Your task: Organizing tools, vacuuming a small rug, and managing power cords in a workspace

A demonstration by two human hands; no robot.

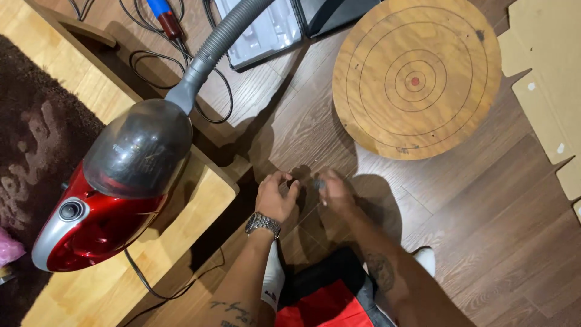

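red vacuum cleaner (115,200) on wooden board, far left, grey hose (224,36) running up | left hand (275,195) curled, fingertips on small dark part (295,181) | part lies between hands on floor (484,230), too small for axis | right hand (334,192) pinched near it, contents unclear | round wooden disc (416,77) beyond, right

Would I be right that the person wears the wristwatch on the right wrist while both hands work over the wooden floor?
Not quite: the head view shows the wristwatch on the left wrist, just behind the left hand. The right hand has none, and both hands do work over the wooden floor.
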